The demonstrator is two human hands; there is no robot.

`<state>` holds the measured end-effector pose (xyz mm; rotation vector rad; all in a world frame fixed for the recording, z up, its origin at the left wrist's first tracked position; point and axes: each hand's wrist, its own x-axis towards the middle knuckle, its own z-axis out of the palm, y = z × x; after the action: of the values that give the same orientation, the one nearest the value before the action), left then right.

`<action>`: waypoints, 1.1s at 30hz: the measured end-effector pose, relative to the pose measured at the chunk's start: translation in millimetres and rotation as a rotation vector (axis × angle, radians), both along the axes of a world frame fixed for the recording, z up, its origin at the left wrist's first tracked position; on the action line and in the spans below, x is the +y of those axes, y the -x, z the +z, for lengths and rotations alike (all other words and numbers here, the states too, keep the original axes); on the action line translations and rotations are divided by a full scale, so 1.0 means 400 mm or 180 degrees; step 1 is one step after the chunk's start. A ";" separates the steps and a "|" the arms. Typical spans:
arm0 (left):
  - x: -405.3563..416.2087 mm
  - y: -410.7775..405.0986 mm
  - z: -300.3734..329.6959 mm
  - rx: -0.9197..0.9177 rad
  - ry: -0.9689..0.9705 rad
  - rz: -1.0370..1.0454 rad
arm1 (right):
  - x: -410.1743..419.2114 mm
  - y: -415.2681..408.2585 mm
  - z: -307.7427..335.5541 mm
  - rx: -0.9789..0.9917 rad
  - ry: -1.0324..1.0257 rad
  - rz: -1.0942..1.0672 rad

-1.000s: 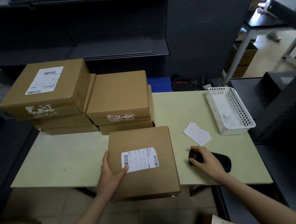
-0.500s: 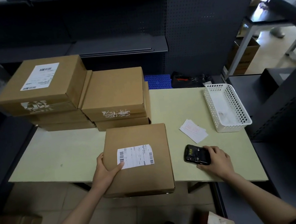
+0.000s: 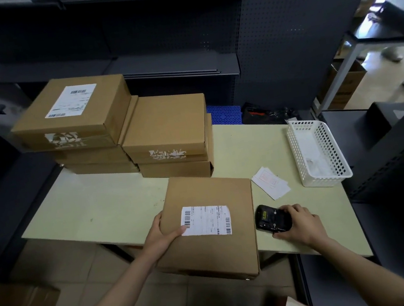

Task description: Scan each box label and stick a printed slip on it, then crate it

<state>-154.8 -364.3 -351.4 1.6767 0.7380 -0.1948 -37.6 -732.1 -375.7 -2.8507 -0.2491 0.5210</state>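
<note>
Far left on the worktop (image 3: 95, 213) stands a stack (image 3: 74, 128) of brown boxes, the top one bearing a white label. Just beside it, touching, is a lower stack (image 3: 168, 136) with a plain top. In front of that, at the near edge and hanging partly over it, lies the box (image 3: 211, 228), flat, its label (image 3: 206, 219) face up. The left hand (image 3: 162, 236) holds the box's left edge: the thumb lies on top, its tip touching the label's corner, and the fingers are curled under out of sight. Just right of the box sits the scanner (image 3: 272, 218), dark, screen up, resting on the worktop. The right hand (image 3: 299, 226) grips it from the right, fingers (image 3: 286, 209) curled over its far side and the thumb along its near edge. Behind the scanner, a few slips (image 3: 271, 182) lie loose. Right of them, near the corner, stands a white basket (image 3: 335, 156) with paper in it.
</note>
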 end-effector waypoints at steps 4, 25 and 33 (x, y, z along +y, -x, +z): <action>0.000 0.002 0.004 0.0097 0.0317 0.0086 | 0.010 0.020 0.014 -0.0203 -0.0010 0.0149; 0.126 0.034 0.164 -0.0495 -0.0005 -0.0181 | 0.118 0.120 0.094 -0.0232 0.0061 -0.0070; 0.234 0.082 0.222 -0.0669 -0.0389 0.0003 | 0.186 0.143 0.153 -0.0415 0.0097 -0.0027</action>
<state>-187.4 -270.9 -262.7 1.7808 0.6022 0.0282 -94.7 -657.8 -314.5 -2.9177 -0.2536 0.3402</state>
